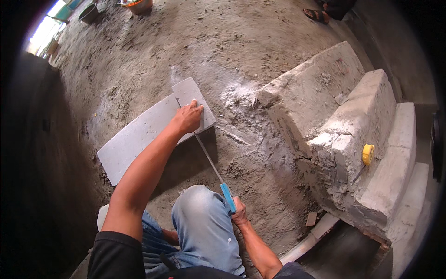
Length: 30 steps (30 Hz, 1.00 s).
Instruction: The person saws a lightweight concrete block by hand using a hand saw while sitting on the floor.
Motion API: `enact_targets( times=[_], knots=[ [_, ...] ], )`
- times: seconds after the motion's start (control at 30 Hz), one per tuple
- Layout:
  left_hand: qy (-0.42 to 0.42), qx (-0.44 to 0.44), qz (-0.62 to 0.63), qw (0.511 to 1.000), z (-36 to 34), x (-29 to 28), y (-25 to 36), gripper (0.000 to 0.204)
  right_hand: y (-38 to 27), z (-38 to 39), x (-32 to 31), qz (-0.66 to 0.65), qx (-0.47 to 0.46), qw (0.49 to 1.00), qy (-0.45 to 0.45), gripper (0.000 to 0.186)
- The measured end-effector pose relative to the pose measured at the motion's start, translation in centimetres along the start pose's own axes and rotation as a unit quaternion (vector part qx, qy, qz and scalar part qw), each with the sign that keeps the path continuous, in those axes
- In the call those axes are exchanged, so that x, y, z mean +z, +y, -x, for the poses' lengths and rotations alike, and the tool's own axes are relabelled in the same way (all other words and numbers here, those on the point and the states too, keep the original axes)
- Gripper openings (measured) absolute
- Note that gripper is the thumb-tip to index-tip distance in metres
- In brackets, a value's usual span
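Note:
My left hand (188, 116) rests with fingers spread on the smaller piece (189, 87) of light grey block, beside a long slab (130, 138) of the same material, both slightly tilted. My right hand (238, 213) is closed on the light blue handle (226, 194) of a saw, whose thin blade (208, 159) runs up to the blocks at the seam below my left hand. The blade's far part is hidden. My jeans-covered knee (195, 209) is just left of the handle.
Rough concrete steps (353, 121) stand at right, with a yellow tape measure (368, 154) on them and a dark opening (348, 249) below. A person's sandalled foot (317, 16) is at top right. A bucket (88, 15) and orange basin (137, 7) stand at the back.

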<state>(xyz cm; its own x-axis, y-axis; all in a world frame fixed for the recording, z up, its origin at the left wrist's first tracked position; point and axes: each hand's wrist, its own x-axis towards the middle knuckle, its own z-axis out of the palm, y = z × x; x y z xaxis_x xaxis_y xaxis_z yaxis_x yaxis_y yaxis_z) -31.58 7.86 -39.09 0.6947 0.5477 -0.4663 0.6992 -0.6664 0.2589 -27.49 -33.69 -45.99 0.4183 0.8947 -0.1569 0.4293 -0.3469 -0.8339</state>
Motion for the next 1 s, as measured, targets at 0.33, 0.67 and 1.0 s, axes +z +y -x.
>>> enact_targets(
  times=[0.33,0.67,1.0],
  knots=[
    [-0.022,0.000,-0.005,1.000,0.3,-0.5,-0.2,0.060,-0.7,1.2,-1.0,-0.027,-0.004,0.999,0.020,0.021],
    [-0.017,-0.014,0.017,1.000,0.6,0.0,-0.6,0.062,0.9,9.1,-4.5,0.038,0.042,0.998,0.017,0.023],
    [-0.008,0.001,-0.095,0.995,1.7,2.0,1.5,0.092,-4.6,17.7,-12.4,0.165,0.218,0.951,0.143,0.035]
  ],
)
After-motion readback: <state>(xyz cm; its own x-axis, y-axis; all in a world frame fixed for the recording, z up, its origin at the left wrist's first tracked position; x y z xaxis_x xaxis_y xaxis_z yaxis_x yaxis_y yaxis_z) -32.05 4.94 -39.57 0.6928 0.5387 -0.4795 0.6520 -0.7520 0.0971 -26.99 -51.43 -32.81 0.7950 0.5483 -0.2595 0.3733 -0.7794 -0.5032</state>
